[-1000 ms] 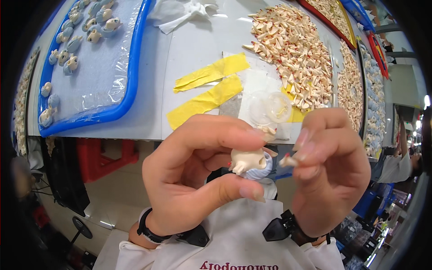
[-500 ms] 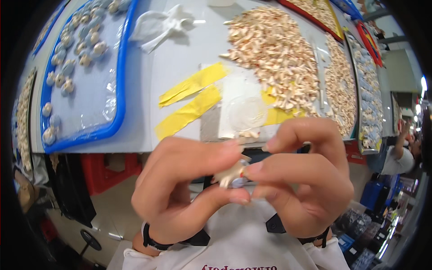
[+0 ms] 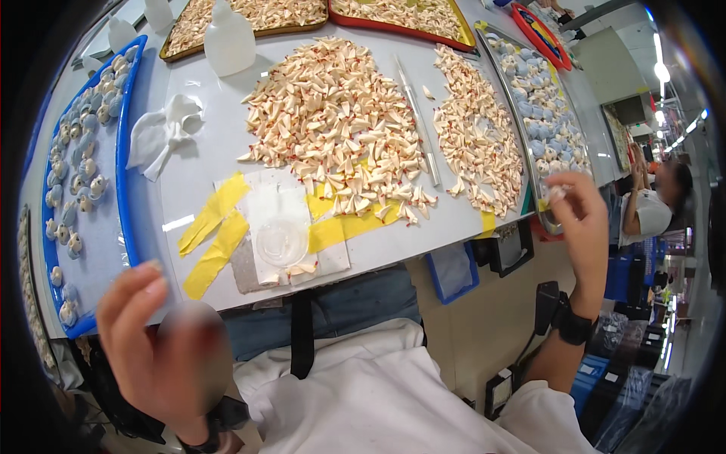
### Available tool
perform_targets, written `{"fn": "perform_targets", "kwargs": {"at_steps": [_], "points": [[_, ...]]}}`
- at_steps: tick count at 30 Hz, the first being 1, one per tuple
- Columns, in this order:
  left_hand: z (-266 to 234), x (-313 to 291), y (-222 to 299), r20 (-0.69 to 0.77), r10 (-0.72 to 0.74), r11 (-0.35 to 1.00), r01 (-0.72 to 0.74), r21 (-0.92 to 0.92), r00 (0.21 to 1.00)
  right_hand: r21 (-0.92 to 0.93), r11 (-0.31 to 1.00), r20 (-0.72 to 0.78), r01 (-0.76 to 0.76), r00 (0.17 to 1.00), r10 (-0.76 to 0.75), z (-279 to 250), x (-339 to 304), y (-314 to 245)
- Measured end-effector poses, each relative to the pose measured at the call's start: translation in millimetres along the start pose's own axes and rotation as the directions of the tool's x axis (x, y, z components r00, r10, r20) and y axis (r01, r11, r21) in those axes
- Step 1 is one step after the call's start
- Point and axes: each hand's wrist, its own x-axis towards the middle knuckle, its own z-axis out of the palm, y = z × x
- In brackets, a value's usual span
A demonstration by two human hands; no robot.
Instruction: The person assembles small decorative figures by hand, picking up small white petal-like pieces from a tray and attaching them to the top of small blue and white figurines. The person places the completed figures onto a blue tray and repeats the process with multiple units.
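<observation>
My left hand (image 3: 155,340) is raised beside the near end of a blue-rimmed tray (image 3: 130,174). Its fingers are loosely stretched and apart, with nothing seen in them. At the far right, my right hand (image 3: 586,231) pinches a small whitish piece (image 3: 558,193) between thumb and fingers, over the near end of a metal tray (image 3: 522,125). Fingers hide most of that piece. Rows of small blue-and-white figurines (image 3: 541,102) fill the metal tray. More round figurines (image 3: 79,185) are scattered in the blue tray.
A large heap of small cream pieces with red tips (image 3: 333,113) covers the table's middle, beside a smaller heap (image 3: 480,136). Nearer lie yellow tape strips (image 3: 215,253) and a clear round dish (image 3: 282,242). A white bottle (image 3: 229,41) stands behind; another person (image 3: 650,204) is at right.
My hands have parted from the small piece they held together at the centre. The left went down-left; the right went right, to the metal tray. The view has shifted too.
</observation>
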Motion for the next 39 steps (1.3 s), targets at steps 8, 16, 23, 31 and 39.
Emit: {"fn": "perform_targets", "kwargs": {"at_steps": [8, 16, 23, 31, 39], "points": [[-104, 41, -92, 0.072, -0.064, 0.951, 0.039, 0.306, 0.995, -0.538, 0.841, -0.111, 0.048, 0.986, -0.127, -4, -4, 18], [-92, 121, -133, 0.395, -0.193, 0.893, -0.006, 0.45, 0.898, -0.112, 0.956, 0.158, 0.27, 0.955, -0.252, 33, 29, -29], [-73, 122, -94, 0.526, -0.215, 0.918, -0.014, 0.396, 0.823, -0.07, 0.961, 0.038, 0.266, 0.964, -0.264, 44, 34, -25], [-72, 101, -81, 0.426, -0.228, 0.935, 0.075, 0.346, 0.876, -0.082, 0.969, -0.066, 0.231, 0.969, -0.236, 37, 36, -24], [-88, 91, -103, 0.27, -0.136, 0.901, 0.006, 0.433, 0.953, -0.099, 0.974, -0.136, 0.201, 0.967, -0.214, 20, 29, -17]]}}
